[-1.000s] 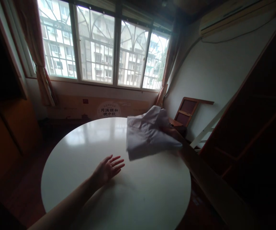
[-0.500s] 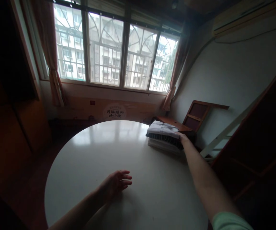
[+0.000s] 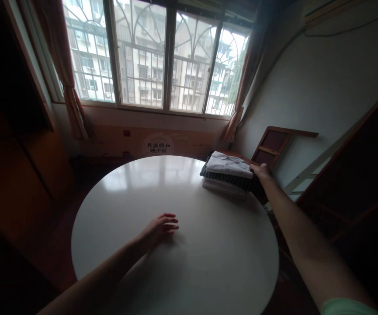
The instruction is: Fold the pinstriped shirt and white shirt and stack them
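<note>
A small stack of folded clothes sits at the far right edge of the round white worktop, close to the window side. On top lies a pale folded shirt, flat and neat, its collar seemingly turned toward the window, though the dim light makes that hard to be sure of. Under it is a dark garment whose folded edge shows as a ribbed dark band, and beneath that a light layer rests on the worktop. The stack's long side runs from left to right across the view, slanting slightly down toward the right.

The right hand reaches out to the stack's right end, fingers against the edge of the pile; whether they grip it I cannot tell. The left hand rests on the bare worktop well apart from the clothes, fingers loosely spread and holding nothing.
</note>
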Available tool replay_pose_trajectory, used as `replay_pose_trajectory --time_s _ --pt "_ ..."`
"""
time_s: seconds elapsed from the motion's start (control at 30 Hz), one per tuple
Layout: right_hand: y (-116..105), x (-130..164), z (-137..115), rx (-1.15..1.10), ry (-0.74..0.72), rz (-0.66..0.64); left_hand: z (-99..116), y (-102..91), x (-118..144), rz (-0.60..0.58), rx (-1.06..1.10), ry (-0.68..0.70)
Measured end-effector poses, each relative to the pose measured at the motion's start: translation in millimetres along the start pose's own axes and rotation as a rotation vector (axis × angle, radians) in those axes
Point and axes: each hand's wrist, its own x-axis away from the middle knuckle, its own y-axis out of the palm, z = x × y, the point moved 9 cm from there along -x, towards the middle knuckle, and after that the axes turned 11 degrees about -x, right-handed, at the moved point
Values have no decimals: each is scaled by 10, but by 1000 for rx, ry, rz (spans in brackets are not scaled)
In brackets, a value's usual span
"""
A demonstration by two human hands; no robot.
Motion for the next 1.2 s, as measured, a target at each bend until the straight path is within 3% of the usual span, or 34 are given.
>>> replay_pose_trajectory --time_s 0.07,0.1,0.2,0.27,0.33,0.4,0.47,0.6,1.2 --pt "-88 186 -231 47 -107 61 74 -111 -51 114 -80 -33" --pt "-111 348 -415 50 -230 89 131 -159 -84 159 -147 -44" --pt "17 1110 -861 -62 -569 18 536 -185 -203 234 -478 193" --pt "261 1742 -989 -108 -723 -152 770 -92 -239 284 -817 419" --pt "629 2388 -980 -65 -844 -444 810 34 -258 342 -1178 560" --pt "981 2882 -799 53 -850 -739 678 113 -309 369 -1472 572" --pt "1203 3140 -567 155 -772 -945 481 129 -384 332 -1648 504" --pt "1290 3220 -380 239 -690 -1089 284 92 -470 271 -1747 430" --pt "1229 3177 -414 198 -703 -1029 304 52 -473 215 -1702 442"
